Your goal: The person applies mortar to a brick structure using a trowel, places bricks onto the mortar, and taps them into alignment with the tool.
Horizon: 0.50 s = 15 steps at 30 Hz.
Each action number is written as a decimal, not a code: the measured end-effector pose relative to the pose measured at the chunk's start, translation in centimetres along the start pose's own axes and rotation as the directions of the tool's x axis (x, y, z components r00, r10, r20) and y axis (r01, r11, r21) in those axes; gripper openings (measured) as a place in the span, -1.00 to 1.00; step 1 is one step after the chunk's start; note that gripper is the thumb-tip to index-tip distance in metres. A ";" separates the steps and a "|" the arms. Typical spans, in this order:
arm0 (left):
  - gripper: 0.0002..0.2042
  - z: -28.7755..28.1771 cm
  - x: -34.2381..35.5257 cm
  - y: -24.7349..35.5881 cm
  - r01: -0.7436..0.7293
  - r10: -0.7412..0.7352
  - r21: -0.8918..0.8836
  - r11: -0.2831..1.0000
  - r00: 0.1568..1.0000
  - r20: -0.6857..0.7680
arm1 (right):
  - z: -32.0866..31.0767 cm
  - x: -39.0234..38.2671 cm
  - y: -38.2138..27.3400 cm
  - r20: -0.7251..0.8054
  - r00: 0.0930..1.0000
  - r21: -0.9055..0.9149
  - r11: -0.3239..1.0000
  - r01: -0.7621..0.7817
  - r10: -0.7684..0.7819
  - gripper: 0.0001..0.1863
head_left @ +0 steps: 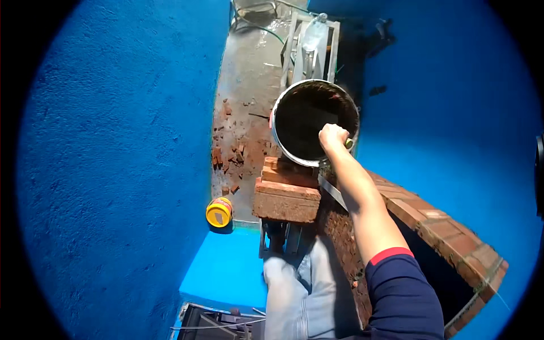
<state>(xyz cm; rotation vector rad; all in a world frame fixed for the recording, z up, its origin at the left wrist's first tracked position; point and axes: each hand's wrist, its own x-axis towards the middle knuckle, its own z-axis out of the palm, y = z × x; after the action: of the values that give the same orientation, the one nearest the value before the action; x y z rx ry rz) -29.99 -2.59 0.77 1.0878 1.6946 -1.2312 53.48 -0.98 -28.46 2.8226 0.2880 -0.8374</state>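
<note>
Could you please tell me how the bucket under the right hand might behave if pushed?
The bucket would probably hold its shape, judging by its even, round rim. Tipped over, it might roll on that rounded form. Its dark interior makes weight uncertain.

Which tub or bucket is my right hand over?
The large white-rimmed bucket, dark inside; your right hand is over it, while the smaller yellow tub sits apart, lower left.

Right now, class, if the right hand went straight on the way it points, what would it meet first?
Probably the far side of the bucket, near its rim, though the right hand may be high enough to pass above; depth is unclear.
</note>
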 end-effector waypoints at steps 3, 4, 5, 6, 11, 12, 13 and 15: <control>-0.67 1.7 -0.6 4.0 0.074 -0.071 -0.111 0.991 0.997 0.025 | 5.3 2.6 -3.2 0.009 0.994 0.143 0.984 -0.109 0.109 -0.67; -0.67 1.8 -0.8 5.0 0.086 -0.083 -0.131 0.988 0.996 0.029 | 6.8 3.9 -3.4 0.016 0.995 0.138 0.985 -0.101 0.100 -0.67; -0.68 2.0 -0.8 5.7 0.090 -0.086 -0.145 0.985 0.996 0.036 | 7.8 5.3 -2.9 0.185 0.971 0.260 0.946 -0.195 0.150 -0.58; -0.68 2.0 -0.6 6.6 0.090 -0.085 -0.155 0.984 0.996 0.041 | 8.7 6.6 -2.4 0.352 0.919 0.359 0.881 -0.307 0.177 -0.48; -0.71 2.4 -0.9 8.9 0.115 -0.108 -0.199 0.973 0.993 0.043 | 7.5 6.7 -2.1 0.300 0.950 0.377 0.904 -0.201 0.086 -0.36; -0.71 2.2 -0.7 9.5 0.114 -0.107 -0.200 0.973 0.993 0.042 | 6.9 6.5 -1.7 0.297 0.951 0.384 0.901 -0.200 0.084 -0.36; -0.72 1.9 -0.6 10.2 0.103 -0.097 -0.192 0.976 0.995 0.040 | 6.1 6.6 -0.7 0.271 0.960 0.420 0.888 -0.186 0.072 -0.40; -0.73 1.6 -0.8 10.9 0.101 -0.097 -0.188 0.977 0.995 0.028 | 4.1 5.7 -0.2 0.216 0.976 0.439 0.893 -0.098 0.000 -0.38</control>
<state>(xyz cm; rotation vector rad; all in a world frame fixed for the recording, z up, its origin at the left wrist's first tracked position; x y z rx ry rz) -19.37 -2.40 -2.33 0.8852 1.8296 -1.1112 55.99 -1.00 -35.02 3.0921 -0.0163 -1.3321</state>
